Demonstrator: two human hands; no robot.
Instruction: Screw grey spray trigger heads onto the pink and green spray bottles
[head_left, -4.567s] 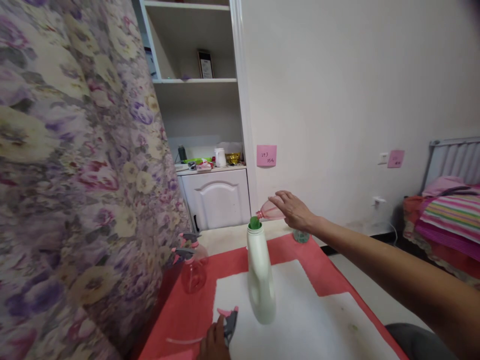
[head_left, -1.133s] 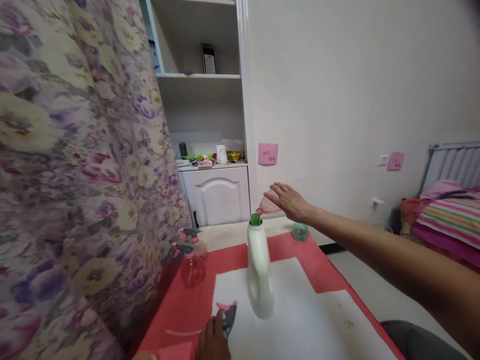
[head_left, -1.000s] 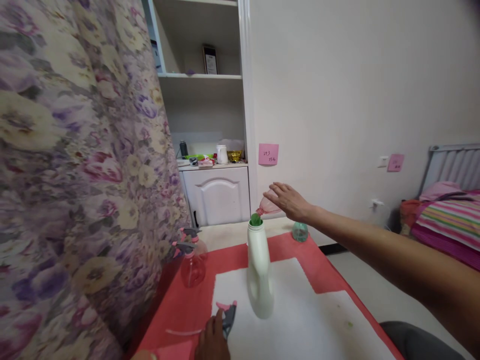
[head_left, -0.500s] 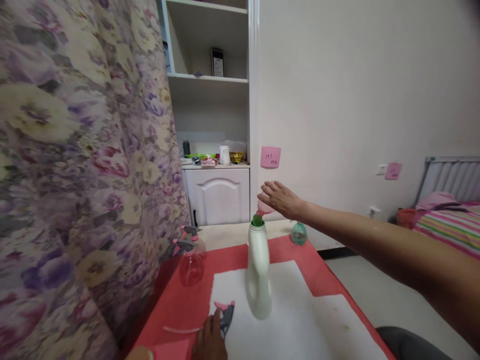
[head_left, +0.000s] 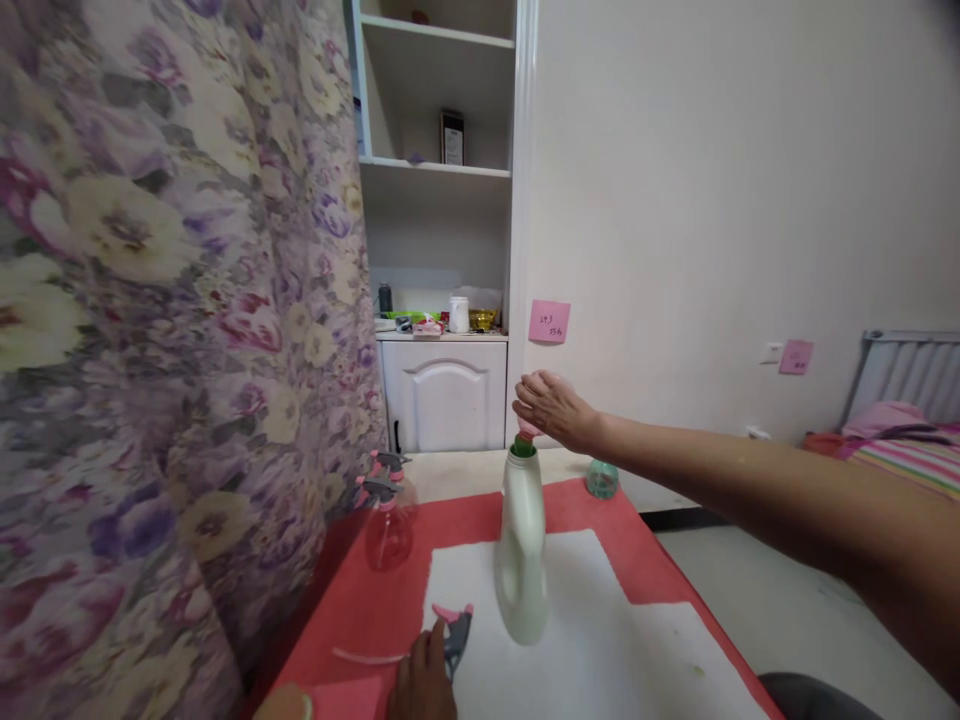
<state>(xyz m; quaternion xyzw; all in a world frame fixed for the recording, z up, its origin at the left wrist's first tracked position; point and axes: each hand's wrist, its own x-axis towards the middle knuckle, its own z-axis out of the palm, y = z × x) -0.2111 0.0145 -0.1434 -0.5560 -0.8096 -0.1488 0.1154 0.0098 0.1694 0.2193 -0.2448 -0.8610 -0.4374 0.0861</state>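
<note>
A pale green jug (head_left: 523, 540) with a built-in handle stands upright on white paper. A green piece (head_left: 523, 446), perhaps a funnel, sits in its mouth. Above it, my right hand (head_left: 556, 408) is closed around a pink see-through bottle, tipped neck down; the pink neck (head_left: 528, 429) meets the green piece, and the hand hides most of the bottle. At the near left, my left hand (head_left: 424, 680) is closed on a grey and pink spray head (head_left: 457, 638), whose thin tube (head_left: 367, 658) points left over the red cloth.
Two pink spray bottles (head_left: 388, 540) stand at the table's left, by the floral curtain (head_left: 187, 300). A teal bottle (head_left: 602, 480) is at the back right. The red cloth (head_left: 465, 520) lies under the white paper (head_left: 600, 650). A beige round thing (head_left: 283, 703) shows at the bottom edge.
The view has shifted slightly. My right hand has tipped the pink bottle steeper, its neck now more directly over the green piece. My left hand keeps its place on the spray head.
</note>
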